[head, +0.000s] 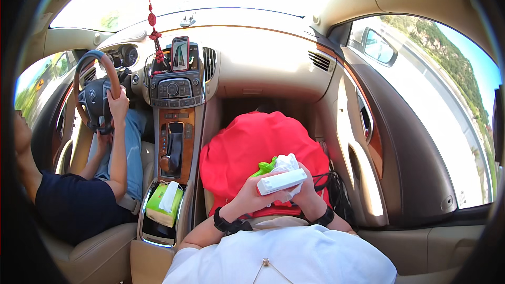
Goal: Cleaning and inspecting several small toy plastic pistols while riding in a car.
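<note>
My left hand [256,194] is closed around a white rectangular box-like object [281,182], low over my lap. My right hand [305,189] meets it from the other side and grips crumpled white material [287,162], tissue or thin plastic, partly hidden behind the white object. A bright green piece [265,167], perhaps a wrapper, sticks out beside the white material. Black bands circle both wrists. Under and beyond my hands a large red fabric item [260,138] covers my lap; whether it is a bag or a garment I cannot tell.
At left, a driver [79,201] holds the steering wheel [96,90]. A green tissue pack [164,204] lies in the centre console by the gear lever [169,161]. A phone [180,54] is mounted on the dashboard. The car door [418,142] is at right, with black cords [339,193] beside the seat.
</note>
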Tool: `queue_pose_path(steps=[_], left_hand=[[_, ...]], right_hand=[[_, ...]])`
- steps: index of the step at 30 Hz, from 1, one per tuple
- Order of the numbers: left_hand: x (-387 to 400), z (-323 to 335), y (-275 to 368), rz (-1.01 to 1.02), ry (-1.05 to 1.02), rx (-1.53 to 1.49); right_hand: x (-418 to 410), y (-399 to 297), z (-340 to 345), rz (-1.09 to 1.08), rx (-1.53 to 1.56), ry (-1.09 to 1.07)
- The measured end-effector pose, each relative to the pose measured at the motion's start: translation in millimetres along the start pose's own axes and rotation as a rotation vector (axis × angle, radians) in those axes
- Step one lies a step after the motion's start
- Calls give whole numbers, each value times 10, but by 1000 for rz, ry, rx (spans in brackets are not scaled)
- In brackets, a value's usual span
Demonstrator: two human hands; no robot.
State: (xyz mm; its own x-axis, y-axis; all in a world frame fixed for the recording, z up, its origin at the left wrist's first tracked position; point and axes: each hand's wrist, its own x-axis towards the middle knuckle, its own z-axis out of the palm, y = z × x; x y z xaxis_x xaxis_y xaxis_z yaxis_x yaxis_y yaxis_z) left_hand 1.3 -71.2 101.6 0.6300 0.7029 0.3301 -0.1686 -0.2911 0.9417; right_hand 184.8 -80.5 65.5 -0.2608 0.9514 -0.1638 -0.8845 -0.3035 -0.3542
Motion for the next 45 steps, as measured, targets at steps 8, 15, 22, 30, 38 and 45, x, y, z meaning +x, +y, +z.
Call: queue_pose_path(steps=[8, 15, 22, 30, 38, 45], left_hand=[[-22, -81, -78, -136, 121, -170], [-21, 7, -138, -255, 167, -273], [-29, -66, -22, -323, 177, -517], [-48, 20, -71, -220, 233, -385], [6, 69, -87, -193, 305, -347], [11, 58, -88, -234, 332, -341]], right_hand=[[-13, -141, 142, -212, -167, 30], [-30, 150, 197, -527, -675, 140], [-140, 92, 228, -513, -1027, -72], [-20, 150, 17, -687, -1130, -10], [3, 19, 34, -616, -1390, 108], [-12, 1, 97, -714, -1604, 178]])
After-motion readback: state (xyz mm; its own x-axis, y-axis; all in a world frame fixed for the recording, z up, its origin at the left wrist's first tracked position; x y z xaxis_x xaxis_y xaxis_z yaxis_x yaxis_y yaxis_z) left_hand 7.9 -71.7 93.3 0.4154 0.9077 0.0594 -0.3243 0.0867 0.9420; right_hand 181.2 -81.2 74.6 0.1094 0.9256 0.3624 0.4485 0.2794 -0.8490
